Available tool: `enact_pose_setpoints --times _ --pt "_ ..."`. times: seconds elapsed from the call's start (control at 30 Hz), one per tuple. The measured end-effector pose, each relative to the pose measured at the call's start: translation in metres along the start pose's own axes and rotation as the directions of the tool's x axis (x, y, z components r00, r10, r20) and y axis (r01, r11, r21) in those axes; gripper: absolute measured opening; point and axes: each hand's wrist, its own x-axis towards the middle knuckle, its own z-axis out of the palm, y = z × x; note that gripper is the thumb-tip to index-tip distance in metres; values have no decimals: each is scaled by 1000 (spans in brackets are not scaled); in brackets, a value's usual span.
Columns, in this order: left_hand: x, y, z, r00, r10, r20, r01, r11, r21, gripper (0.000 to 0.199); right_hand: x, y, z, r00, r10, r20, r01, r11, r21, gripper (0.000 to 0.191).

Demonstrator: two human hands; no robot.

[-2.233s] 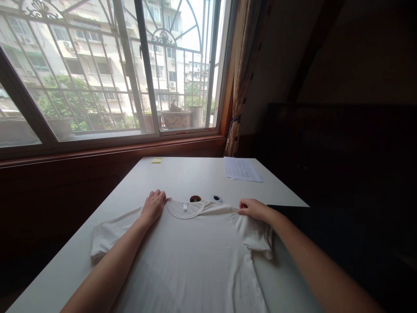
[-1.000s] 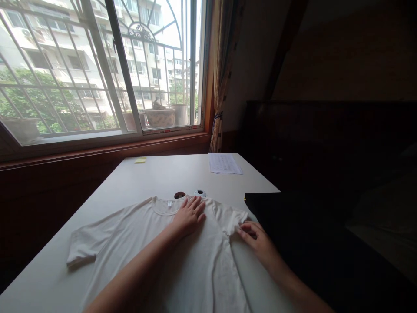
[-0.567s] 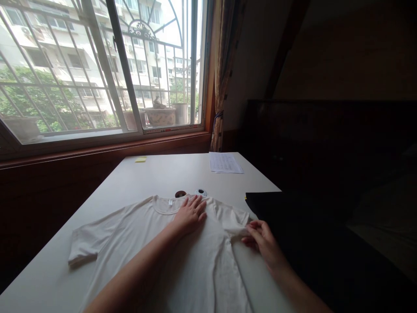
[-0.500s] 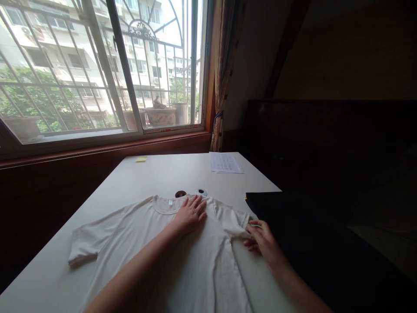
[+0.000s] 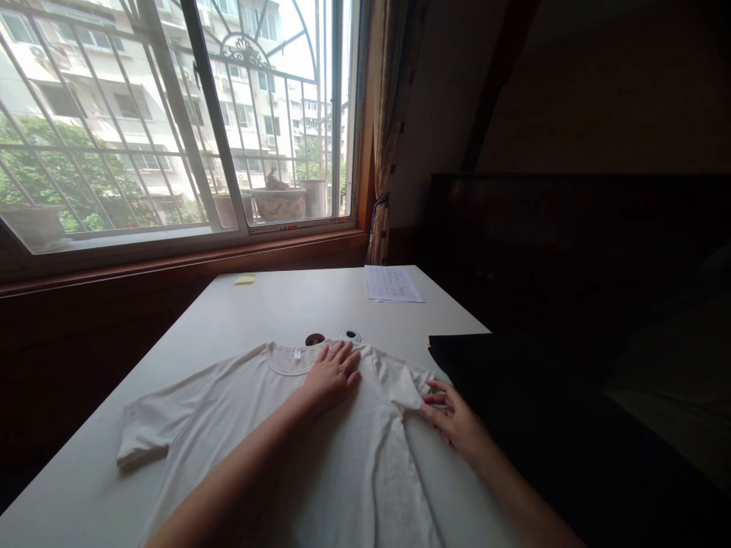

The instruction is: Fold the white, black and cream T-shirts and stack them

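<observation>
A white short-sleeved T-shirt (image 5: 228,426) lies spread over the white table, its round neckline toward the window and a small label inside the collar. My left hand (image 5: 336,371) rests flat on it beside the neckline, fingers stretched out, holding nothing. At the right sleeve, which is rumpled and partly folded, my right hand (image 5: 454,415) has its thumb and fingertips closed on the sleeve edge. Just beyond the collar sit a brown round object (image 5: 314,339) and a white roll-like object with a dark centre (image 5: 350,336); the shirt partly covers the brown one.
On the white table (image 5: 274,304), a yellow sticky-note pad (image 5: 245,279) lies at the far left and printed papers (image 5: 393,284) at the far right. Black cloth (image 5: 485,365) covers the right side. A barred window (image 5: 274,114) and a tied curtain (image 5: 385,144) stand behind.
My right hand has shifted slightly left, bringing the end of the right sleeve inward. My left hand stays flat on the shirt.
</observation>
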Motion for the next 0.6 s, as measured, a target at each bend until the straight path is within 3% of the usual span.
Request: enact_pose_setpoints --times 0.1,0.23,0.37,0.47,0.6 --pt "1 -1 2 1000 2 -4 -2 1000 2 56 5 11 1 997 -64 -30 66 996 52 61" --pt "1 -3 5 1000 6 -12 -6 1000 1 56 12 20 -3 975 -182 -127 153 966 -210 43" --pt "1 -3 6 1000 10 -23 -10 1000 -1 55 19 23 -6 943 -303 -134 199 842 -501 34" --pt "0 -3 6 1000 8 -29 -8 1000 4 55 21 25 -5 941 -319 -108 174 735 -656 30" --pt "-1 -2 5 999 14 -34 -13 1000 7 54 20 28 -3 936 -326 -131 111 627 -771 41"
